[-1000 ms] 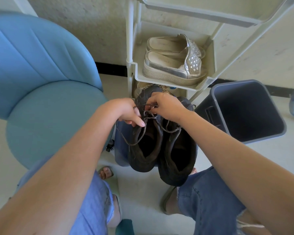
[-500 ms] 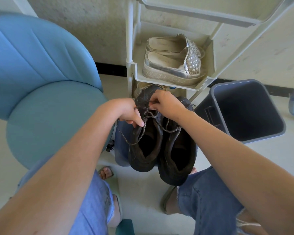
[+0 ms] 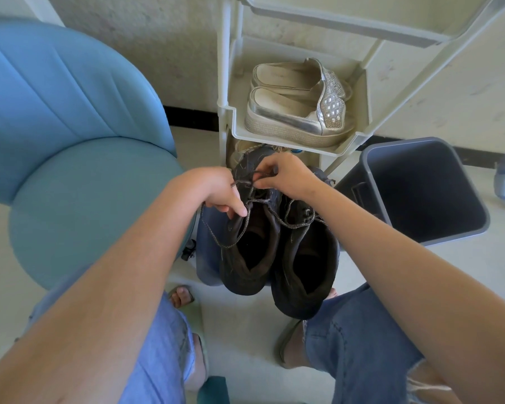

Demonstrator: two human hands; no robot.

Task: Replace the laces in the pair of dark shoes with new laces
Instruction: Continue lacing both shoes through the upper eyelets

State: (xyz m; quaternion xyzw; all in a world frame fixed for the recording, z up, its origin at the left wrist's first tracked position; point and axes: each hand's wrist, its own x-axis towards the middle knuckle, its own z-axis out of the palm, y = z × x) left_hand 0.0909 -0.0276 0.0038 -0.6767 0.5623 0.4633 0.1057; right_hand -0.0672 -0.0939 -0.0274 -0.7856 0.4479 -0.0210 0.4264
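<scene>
Two dark worn shoes stand side by side on a blue stool, heels toward me: the left shoe [image 3: 250,258] and the right shoe [image 3: 306,266]. A grey speckled lace [image 3: 289,221] runs loose from the left shoe's eyelets, one end looping down its left side, another draped across the right shoe. My left hand [image 3: 216,191] pinches the left shoe's collar and lace near the top eyelets. My right hand [image 3: 286,177] grips the lace over the left shoe's tongue, pinching a strand between thumb and fingers. No new laces are in view.
A white plastic rack [image 3: 292,141] holds a pair of silver slip-on shoes [image 3: 298,112] just behind the dark shoes. A grey bin [image 3: 426,196] stands at the right. A blue chair [image 3: 70,141] fills the left. My knees and sandalled feet are below.
My right hand has shifted slightly up and away along the left shoe, drawing the lace with it. My left hand has stayed at the collar.
</scene>
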